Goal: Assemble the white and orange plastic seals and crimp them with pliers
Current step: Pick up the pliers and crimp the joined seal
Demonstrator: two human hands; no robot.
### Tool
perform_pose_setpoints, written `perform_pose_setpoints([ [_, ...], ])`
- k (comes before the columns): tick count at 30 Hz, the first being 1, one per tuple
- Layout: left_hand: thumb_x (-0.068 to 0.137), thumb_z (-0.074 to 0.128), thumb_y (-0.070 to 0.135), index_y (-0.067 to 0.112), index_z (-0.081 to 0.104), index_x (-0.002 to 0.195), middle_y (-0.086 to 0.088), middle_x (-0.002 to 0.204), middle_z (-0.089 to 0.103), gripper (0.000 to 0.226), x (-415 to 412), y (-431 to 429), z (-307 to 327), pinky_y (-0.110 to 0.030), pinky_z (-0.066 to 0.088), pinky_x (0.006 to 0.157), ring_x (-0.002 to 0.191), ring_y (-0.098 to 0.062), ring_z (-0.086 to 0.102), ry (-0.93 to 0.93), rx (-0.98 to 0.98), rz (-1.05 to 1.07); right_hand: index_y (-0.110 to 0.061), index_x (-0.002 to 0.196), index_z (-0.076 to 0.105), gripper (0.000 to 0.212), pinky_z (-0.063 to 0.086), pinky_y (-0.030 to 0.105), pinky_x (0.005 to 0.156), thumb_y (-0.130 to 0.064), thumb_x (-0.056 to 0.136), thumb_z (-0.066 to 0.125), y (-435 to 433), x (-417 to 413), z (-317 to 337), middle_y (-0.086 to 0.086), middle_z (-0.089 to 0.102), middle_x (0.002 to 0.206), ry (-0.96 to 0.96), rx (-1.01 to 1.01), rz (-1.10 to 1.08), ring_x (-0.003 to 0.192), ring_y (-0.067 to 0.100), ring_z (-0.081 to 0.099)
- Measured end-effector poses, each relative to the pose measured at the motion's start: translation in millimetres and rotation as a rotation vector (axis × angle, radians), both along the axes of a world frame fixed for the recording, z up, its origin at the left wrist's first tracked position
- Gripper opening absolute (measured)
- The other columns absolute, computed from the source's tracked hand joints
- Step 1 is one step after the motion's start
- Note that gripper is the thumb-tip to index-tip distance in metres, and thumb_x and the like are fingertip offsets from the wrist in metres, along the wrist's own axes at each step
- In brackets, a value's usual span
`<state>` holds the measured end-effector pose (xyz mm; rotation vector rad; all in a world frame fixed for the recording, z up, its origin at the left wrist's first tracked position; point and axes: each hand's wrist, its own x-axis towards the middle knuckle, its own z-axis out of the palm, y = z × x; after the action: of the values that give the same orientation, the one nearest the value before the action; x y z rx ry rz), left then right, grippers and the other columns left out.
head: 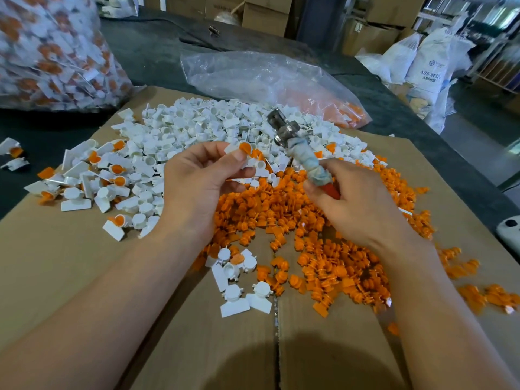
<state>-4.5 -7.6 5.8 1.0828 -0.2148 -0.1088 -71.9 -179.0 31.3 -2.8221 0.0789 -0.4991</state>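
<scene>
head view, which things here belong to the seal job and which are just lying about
Job: left hand pinching a seal; right hand gripping the pliers; white parts pile; orange parts pile; assembled seals on the cardboard.
Lying about: white sacks; cardboard boxes; small white device at the right edge.
</scene>
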Motion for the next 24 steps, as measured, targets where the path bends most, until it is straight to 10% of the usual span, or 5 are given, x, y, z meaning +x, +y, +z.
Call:
perform_pose_setpoints([
  [7,0.081,0.062,0.001,0.011,0.059,0.074,0.004,0.060,0.066,0.013,-0.1,-0.9,-0.3,-0.018,0.046,0.045,0.059,-0.012,0.067,-0.037,-0.009,0.021,-0.013,0.127,0.050,0.045,0.025,0.011,0.064,-0.038,0.089,0.050,9.7,-0.4,-2.3,-0.013,0.040,0.097,0.056,0.063,0.107,0.088,0.004,0.035],
  [24,0.063,0.066,0.017,0.012,0.059,0.073,0.005,0.061,0.068,0.013,-3.0,-1.9,1.1,-0.017,0.045,0.044,0.056,-0.009,0.066,-0.101,-0.034,0.030,-0.036,0.075,0.042,0.014,0.028,0.015,0.062,-0.044,0.085,0.045,11.6,-2.8,-4.4,-0.014,0.040,0.068,0.112,0.028,0.162,0.071,0.003,0.037],
])
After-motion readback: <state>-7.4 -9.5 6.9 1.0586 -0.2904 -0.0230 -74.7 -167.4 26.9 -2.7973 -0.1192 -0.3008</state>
